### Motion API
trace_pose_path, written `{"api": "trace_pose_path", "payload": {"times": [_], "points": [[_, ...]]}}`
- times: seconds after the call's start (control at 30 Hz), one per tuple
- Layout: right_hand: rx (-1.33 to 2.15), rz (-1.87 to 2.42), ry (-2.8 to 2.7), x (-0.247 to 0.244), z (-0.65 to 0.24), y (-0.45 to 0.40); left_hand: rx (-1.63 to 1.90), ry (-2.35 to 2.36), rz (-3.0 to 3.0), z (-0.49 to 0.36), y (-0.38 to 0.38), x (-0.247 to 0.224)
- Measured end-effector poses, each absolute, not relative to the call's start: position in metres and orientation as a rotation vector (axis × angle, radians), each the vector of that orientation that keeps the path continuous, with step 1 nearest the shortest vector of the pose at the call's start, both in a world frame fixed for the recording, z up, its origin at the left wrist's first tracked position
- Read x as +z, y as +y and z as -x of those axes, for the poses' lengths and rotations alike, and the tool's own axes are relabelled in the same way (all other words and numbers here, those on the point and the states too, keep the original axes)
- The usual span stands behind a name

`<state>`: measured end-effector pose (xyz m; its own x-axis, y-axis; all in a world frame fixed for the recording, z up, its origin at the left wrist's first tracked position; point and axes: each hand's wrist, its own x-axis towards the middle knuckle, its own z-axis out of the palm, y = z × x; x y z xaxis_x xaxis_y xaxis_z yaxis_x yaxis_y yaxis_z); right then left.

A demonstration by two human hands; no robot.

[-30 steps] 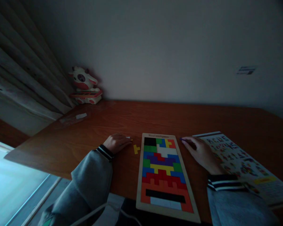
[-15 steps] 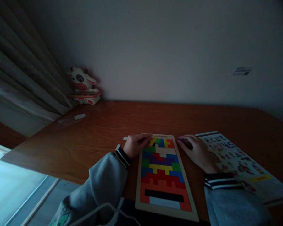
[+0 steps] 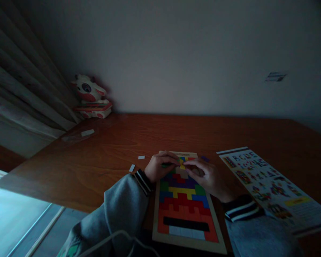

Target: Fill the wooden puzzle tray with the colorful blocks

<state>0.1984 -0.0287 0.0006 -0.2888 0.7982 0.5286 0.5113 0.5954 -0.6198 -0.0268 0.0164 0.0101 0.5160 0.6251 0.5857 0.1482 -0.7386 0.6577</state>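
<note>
A wooden tray puzzle lies lengthwise in front of me, filled with coloured block pieces in red, blue, green, purple and yellow. Over its far end, my left hand and my right hand meet at a small yellow puzzle piece, their fingertips pinched on it from either side. Both hands hide part of the upper rows. A purple puzzle piece rests on the table just beyond my right hand.
A printed pattern sheet lies to the right. Two small white pieces, one nearer and one farther, are left of the tray. On the wooden table, a cow toy stands at the back left. A white cable crosses my left sleeve.
My right hand has let go of the purple piece beside the tray and come left over the board. My left hand has moved slightly right with the yellow piece, and both hands now meet there.
</note>
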Motion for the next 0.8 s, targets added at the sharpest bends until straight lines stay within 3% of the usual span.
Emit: {"api": "trace_pose_path", "payload": {"times": [0.4, 0.6, 0.8], "points": [[0.856, 1.115, -1.674, -0.003, -0.191, -0.032, 1.121, 0.697, -2.237, 0.023, 0.012, 0.01], [0.578, 1.12, -1.866, 0.005, -0.191, -0.035, 1.153, 0.713, -2.2, 0.025, 0.013, 0.01], [0.648, 1.153, -1.834, 0.006, -0.19, -0.035, 1.05, 0.743, -2.092, 0.021, 0.009, 0.009]]}}
